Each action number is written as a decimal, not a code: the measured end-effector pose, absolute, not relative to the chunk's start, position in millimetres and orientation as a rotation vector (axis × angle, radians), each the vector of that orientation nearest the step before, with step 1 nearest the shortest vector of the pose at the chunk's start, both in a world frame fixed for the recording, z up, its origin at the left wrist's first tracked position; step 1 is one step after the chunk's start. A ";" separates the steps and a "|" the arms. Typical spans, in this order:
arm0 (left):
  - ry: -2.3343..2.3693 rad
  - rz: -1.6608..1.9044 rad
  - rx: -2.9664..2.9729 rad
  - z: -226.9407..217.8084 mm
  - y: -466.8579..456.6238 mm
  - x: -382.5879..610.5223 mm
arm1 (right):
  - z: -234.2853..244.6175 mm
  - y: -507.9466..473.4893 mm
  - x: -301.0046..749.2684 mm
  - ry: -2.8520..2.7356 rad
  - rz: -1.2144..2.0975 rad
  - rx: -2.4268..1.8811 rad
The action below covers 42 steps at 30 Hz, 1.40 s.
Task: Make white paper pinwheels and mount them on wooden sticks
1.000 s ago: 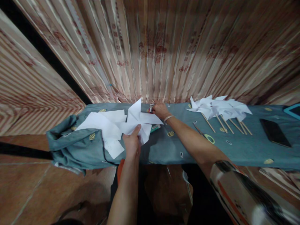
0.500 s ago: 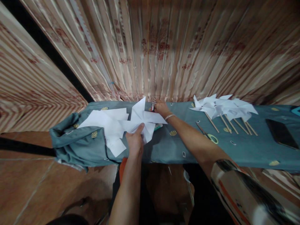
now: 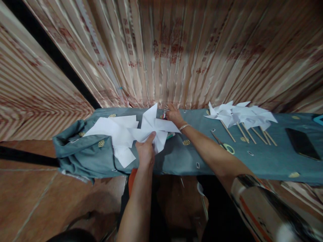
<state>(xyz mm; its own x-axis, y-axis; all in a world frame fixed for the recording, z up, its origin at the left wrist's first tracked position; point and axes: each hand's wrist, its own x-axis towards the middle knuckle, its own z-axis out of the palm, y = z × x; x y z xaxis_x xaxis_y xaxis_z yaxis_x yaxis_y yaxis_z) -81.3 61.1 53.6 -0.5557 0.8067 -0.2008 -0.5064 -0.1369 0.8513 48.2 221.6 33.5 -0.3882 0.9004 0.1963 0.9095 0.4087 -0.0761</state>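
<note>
Head view: left hand [image 3: 145, 150] pinches white folded-paper pinwheel [image 3: 150, 125], thumb on top; right hand [image 3: 175, 116] at small red-and-white object [image 3: 164, 115] beyond pinwheel, can't tell finger grip.

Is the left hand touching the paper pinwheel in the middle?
Touching. The head view shows the left hand with its thumb lying on the paper pinwheel.
</note>
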 end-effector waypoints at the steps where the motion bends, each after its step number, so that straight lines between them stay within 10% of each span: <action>1: 1.208 1.827 0.378 54.0 61.2 -81.1 | 33.5 221.2 48.3 -2.443 -0.046 -1.583; 18: 1.147 1.881 0.425 51.2 63.7 -75.6 | 19.4 141.8 112.7 -1.733 0.717 -1.402; 29: 1.151 1.812 0.529 45.5 63.3 -53.7 | 4.8 53.0 151.6 -2.536 -0.078 -1.479; 42: 1.161 1.742 0.616 40.8 62.3 -36.7 | -8.9 56.5 155.4 -1.922 0.450 -1.431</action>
